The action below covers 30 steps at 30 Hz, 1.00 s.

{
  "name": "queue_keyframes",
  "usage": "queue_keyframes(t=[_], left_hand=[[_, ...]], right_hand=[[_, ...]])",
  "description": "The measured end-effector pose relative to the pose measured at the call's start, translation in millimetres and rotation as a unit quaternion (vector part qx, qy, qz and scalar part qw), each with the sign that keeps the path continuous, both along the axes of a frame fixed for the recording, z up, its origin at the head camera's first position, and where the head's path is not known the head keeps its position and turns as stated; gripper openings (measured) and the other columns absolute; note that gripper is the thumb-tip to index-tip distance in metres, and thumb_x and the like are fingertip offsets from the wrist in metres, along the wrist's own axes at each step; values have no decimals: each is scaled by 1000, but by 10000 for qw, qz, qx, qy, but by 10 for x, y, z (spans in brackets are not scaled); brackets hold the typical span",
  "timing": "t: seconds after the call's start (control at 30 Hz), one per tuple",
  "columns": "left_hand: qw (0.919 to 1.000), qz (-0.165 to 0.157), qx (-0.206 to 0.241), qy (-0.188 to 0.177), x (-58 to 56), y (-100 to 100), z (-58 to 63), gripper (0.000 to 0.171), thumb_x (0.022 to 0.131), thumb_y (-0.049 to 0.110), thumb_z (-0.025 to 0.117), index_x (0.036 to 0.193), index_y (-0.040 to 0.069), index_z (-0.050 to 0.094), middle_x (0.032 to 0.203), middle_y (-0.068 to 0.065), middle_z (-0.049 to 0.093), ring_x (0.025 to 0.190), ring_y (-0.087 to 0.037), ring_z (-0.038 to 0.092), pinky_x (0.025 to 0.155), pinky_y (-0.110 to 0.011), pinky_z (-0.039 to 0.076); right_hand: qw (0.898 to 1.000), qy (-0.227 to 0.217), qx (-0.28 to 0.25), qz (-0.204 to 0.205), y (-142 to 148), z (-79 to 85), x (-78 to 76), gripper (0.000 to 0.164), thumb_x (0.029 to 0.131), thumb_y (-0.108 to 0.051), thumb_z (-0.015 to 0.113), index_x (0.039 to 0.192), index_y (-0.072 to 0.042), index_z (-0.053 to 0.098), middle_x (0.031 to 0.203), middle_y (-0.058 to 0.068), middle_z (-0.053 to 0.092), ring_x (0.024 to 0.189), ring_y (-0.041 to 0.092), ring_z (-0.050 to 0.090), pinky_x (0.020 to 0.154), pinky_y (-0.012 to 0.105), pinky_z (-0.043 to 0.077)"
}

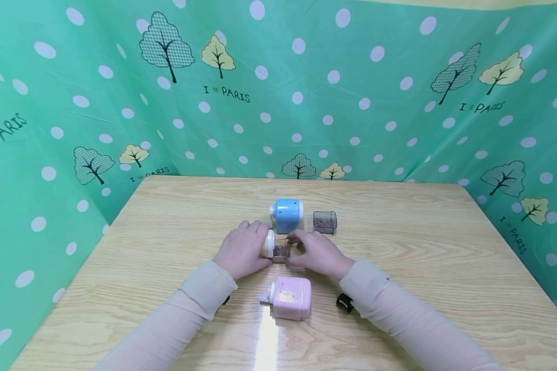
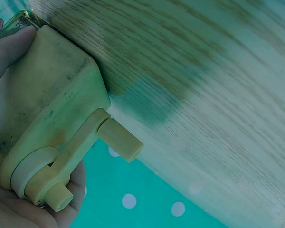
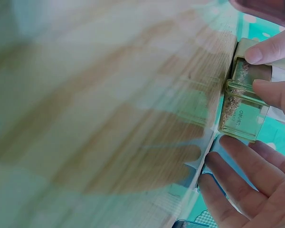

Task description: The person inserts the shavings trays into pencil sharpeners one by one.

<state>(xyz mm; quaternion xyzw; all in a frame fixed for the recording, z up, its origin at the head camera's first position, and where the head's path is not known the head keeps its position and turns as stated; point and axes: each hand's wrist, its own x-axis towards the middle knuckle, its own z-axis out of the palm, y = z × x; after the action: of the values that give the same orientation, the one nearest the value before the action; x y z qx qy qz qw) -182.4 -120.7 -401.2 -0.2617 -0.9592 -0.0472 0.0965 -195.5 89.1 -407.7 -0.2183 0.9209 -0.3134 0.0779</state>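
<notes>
My left hand grips a yellow crank pencil sharpener, lying on its side with the crank handle toward the left wrist camera. From the sharpener's other end protrudes a clear yellowish shavings drawer, partly filled with pencil shavings. My right hand pinches the drawer's outer end between thumb and fingers. The left thumb reaches the seam where drawer and body meet. How much of the drawer is still inside the body is hidden.
Just behind the hands stands a blue sharpener. To its right lies a separate dark clear drawer with shavings. A pink sharpener lies nearer, between the forearms. Patterned green cloth hangs behind the wooden table.
</notes>
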Motion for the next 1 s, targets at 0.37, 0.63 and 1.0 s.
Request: queue_keyframes(t=[0.37,0.63,1.0], left_hand=[[10000,-18,53,2,1,2,8,73,67,43,86,120,0,61,103,-11,66,82,-23,55,68,-36,53],[10000,-17,59,8,-2,-1,0,72,67,43,86,120,0,61,104,-11,66,82,-23,55,68,-37,53],[10000,1,27,-52,-2,1,9,73,67,43,85,120,0,61,104,-11,66,83,-23,55,69,-36,53]], right_hand=[[10000,54,31,40,-23,1,-5,57,75,-26,83,125,-3,67,118,11,73,102,25,67,91,42,55],[9999,24,71,76,-47,1,-11,58,75,-26,83,125,-2,66,119,13,72,106,27,67,94,43,54],[9998,22,62,185,-55,-12,-24,58,76,-27,82,125,-2,66,120,13,72,107,28,67,94,44,54]])
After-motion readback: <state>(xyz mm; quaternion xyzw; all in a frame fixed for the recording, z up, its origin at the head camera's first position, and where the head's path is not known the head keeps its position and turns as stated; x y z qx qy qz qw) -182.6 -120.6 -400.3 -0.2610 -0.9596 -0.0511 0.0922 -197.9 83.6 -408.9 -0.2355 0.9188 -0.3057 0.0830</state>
